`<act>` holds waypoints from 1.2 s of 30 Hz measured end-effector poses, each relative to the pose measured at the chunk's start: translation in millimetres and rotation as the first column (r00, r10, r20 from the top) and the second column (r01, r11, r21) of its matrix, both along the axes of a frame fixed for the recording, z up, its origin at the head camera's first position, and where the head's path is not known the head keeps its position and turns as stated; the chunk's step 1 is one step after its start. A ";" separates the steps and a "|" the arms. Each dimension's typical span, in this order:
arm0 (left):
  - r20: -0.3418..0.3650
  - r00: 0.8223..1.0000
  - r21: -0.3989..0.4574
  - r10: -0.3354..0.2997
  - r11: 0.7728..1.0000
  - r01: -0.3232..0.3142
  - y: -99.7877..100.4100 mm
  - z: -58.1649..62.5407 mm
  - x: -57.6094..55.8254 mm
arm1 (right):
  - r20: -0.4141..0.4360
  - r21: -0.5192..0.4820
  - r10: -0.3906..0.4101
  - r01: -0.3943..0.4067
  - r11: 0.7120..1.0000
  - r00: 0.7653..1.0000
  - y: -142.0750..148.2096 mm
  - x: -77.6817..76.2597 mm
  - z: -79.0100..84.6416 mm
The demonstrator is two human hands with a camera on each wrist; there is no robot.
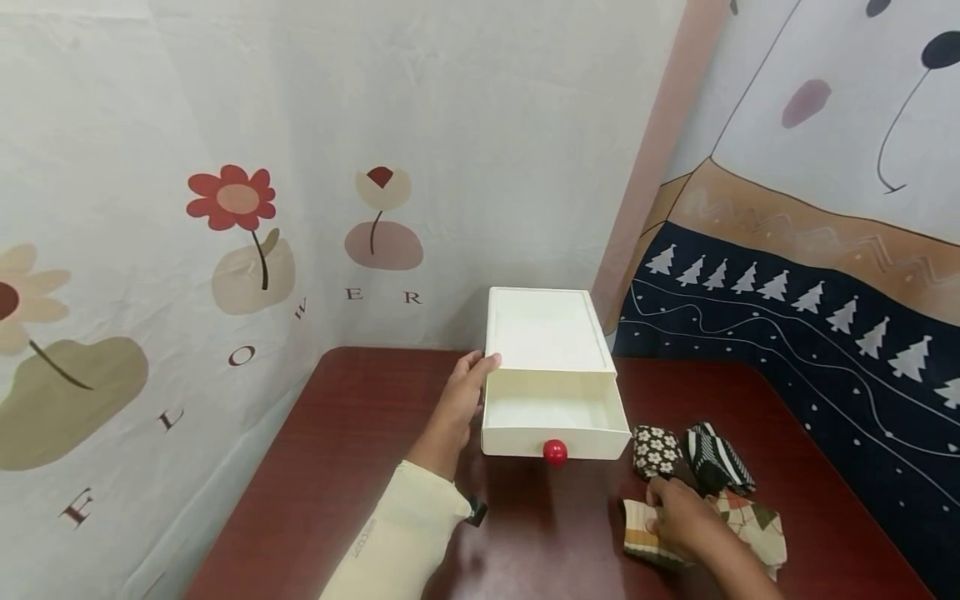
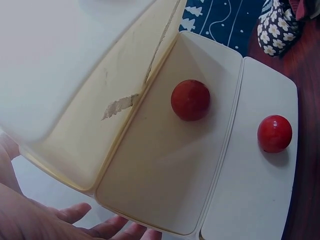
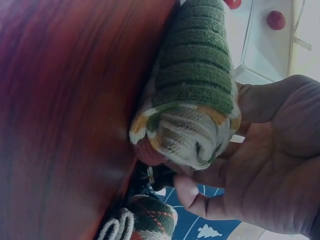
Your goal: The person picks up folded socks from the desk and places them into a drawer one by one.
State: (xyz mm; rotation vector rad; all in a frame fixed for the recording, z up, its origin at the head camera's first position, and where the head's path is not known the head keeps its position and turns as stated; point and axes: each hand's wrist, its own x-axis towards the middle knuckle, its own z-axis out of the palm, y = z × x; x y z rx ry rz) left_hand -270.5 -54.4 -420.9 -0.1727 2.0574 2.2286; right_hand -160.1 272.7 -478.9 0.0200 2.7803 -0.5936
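Note:
A white two-drawer box point(image 1: 551, 329) stands on the table with its upper drawer point(image 1: 551, 443) pulled out. Both drawer fronts carry a red knob point(image 2: 274, 133), and the lower front shows in the left wrist view. My left hand point(image 1: 459, 400) rests against the box's left side, thumb at the top edge, fingers fairly straight. Right of the box, my right hand point(image 1: 686, 517) grips a rolled pair of green, cream and yellow knit socks point(image 3: 195, 65) between thumb and fingers. Beside it lie a patterned rolled pair point(image 1: 757, 529), a flowered pair point(image 1: 658, 452) and a black-and-white pair point(image 1: 720, 458).
The dark red table point(image 1: 360, 467) runs back to a wall cloth point(image 1: 465, 150) printed with flowers and letters. A navy cloth with white trees point(image 1: 810, 358) hangs along the right. Inside the drawer, a torn strip point(image 2: 120, 106) marks the lining.

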 end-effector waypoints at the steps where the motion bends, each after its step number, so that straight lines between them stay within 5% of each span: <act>1: 0.001 1.000 -0.001 0.000 1.000 0.000 -0.2 -0.1 0.1 | -0.012 -0.009 -0.005 0.005 1.000 1.000 0.9 -0.5 -1.7; 13: 0.006 1.000 0.003 -0.006 1.000 0.006 -0.7 -2.1 -0.9 | -0.036 -0.019 -0.030 0.029 0.999 0.999 -0.9 3.8 0.9; 25: 0.001 1.000 0.006 0.001 1.000 -0.001 0.5 -4.1 -2.3 | -0.152 -0.174 0.018 -0.045 0.984 0.988 -2.5 10.6 2.9; 36: -0.016 1.000 -0.007 -0.013 1.000 0.013 1.2 -4.4 -1.7 | -0.289 -0.237 0.082 -0.154 0.959 0.954 -0.8 18.9 9.9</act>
